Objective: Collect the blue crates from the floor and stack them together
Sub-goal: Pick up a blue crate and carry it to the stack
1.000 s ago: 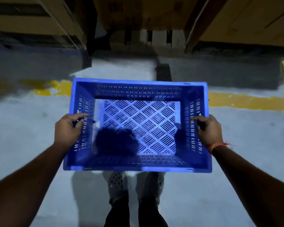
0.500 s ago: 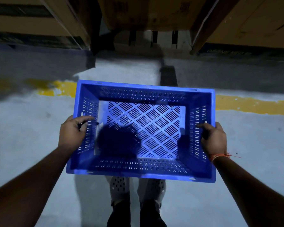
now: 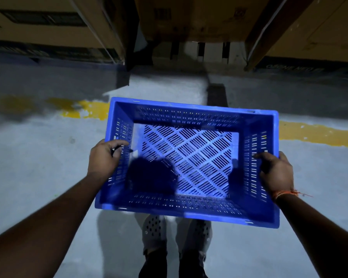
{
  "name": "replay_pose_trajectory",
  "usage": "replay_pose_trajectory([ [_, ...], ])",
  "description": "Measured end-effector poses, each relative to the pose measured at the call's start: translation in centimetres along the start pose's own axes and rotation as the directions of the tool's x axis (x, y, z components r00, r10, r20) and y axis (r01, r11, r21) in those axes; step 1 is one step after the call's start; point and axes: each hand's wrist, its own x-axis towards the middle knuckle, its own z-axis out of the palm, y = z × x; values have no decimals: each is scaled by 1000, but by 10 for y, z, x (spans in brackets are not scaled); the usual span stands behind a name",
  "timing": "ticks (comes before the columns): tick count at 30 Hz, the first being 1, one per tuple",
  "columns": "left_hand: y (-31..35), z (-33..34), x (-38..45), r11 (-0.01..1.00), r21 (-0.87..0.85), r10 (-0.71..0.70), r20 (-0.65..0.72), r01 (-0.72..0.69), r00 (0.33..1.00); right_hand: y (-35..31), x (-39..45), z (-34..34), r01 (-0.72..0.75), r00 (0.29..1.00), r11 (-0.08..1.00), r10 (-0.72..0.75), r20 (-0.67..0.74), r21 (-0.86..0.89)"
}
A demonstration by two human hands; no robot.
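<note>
Head view: my left hand [image 3: 103, 157] and right hand [image 3: 275, 169] gripped the blue perforated plastic crate [image 3: 187, 163] by its short walls; best carried level.

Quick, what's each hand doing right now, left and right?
Left hand: closed, gripping the left short side of the blue crate.
Right hand: closed, gripping the crate's right short side.

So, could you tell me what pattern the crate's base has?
A diagonal lattice of slotted diamonds on the blue crate, in the head view.
</note>
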Motion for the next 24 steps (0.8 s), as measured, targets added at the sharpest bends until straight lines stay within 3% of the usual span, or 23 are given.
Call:
replay_pose_trajectory([
  [13,2,-3,-6,982,-187,-36,26,41,999,-6,-7,-3,72,995,997,-72,-75,-2],
  [24,-4,-15,6,999,-41,30,0,-30,1000,-17,8,9,53,996,999,-53,-72,10],
])
